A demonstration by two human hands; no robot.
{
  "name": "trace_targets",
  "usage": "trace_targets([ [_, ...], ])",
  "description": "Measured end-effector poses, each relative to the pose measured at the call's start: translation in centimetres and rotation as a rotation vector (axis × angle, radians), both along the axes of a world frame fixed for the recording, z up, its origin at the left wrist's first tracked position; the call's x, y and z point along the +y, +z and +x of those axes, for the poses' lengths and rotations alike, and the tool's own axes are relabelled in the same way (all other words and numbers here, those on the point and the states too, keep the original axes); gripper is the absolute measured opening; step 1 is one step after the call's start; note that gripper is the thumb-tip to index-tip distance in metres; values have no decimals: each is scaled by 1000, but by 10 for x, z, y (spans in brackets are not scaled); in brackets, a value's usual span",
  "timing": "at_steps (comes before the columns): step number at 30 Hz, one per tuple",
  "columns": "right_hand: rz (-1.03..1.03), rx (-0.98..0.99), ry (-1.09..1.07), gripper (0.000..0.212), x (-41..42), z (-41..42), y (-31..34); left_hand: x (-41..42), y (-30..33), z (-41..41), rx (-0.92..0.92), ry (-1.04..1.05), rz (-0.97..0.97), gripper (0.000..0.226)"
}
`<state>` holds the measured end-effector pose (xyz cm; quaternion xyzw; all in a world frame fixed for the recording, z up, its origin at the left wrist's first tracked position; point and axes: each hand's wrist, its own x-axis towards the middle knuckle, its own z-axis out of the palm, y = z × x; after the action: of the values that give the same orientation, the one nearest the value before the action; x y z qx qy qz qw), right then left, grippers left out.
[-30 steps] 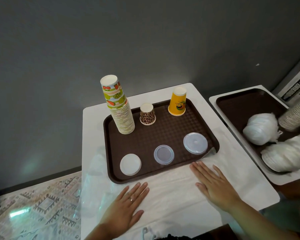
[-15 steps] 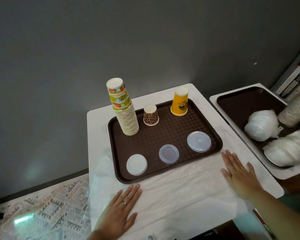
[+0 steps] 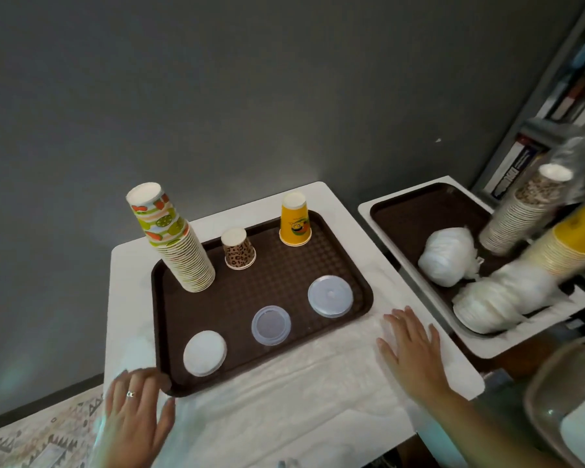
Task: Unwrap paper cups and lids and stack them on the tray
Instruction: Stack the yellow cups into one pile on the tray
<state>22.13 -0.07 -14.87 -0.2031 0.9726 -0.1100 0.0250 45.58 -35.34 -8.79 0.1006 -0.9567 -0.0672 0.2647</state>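
Fingers (image 3: 406, 327) of both hands are spread flat, nothing gripped. Next wrapped cup stack (image 3: 520, 217) on right tray (image 3: 416, 211) should be lifted upright, supported underneath.

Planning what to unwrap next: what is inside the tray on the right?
The right tray holds two white wrapped bundles, a brown-patterned cup stack and a yellow stack. The bundles' contents are hidden by the wrap.
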Motion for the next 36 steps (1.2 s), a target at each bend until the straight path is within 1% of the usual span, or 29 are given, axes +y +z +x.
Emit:
trace_targets([
  [1, -98, 91, -9, 49, 1, -4, 3, 9, 14, -20, 48, 6, 4, 23],
  [2, -190, 154, -27, 40, 3, -11, 8, 18, 24, -40, 85, 1, 13, 22],
  [4, -361, 236, -63, 32, 7, -27, 22, 37, 37, -81, 114, -36, 47, 26],
  [7, -516, 401, -146, 30, 24, -56, 46, 75, 45, -143, 128, -149, 89, 26],
  [12, -623, 521, -372, 34, 77, -105, 75, 159, 57, -236, 139, -391, 163, 28],
  [15, -655, 573, -478, 35, 113, -129, 86, 212, 62, -284, 84, -486, 217, 31],
  [18, -725, 583, -650, 40, 150, -152, 90, 263, 69, -331, -23, -643, 252, 34],
  [20, -780, 550, -750, 47, 175, -168, 87, 297, 75, -361, -138, -722, 269, 35],
  [22, -817, 474, -813, 54, 196, -183, 81, 330, 81, -387, -212, -768, 269, 39],
  [25, -842, 248, -921, 80, 222, -206, 69, 378, 90, -424, -258, -778, 405, 40],
  [26, -832, 177, -930, 88, 230, -211, 65, 394, 93, -436, -268, -775, 468, 45],
  [28, -828, 29, -902, 97, 243, -221, 56, 424, 100, -456, -291, -780, 584, 60],
  [31, -874, -171, -800, 104, 254, -235, 41, 461, 105, -481, -364, -769, 684, 78],
  [34, -895, -259, -796, 115, 274, -257, -4, 488, 101, -501, -424, -793, 728, 88],
  [36, -896, -282, -781, 110, 275, -259, -2, 501, 96, -509, -450, -803, 739, 89],
])
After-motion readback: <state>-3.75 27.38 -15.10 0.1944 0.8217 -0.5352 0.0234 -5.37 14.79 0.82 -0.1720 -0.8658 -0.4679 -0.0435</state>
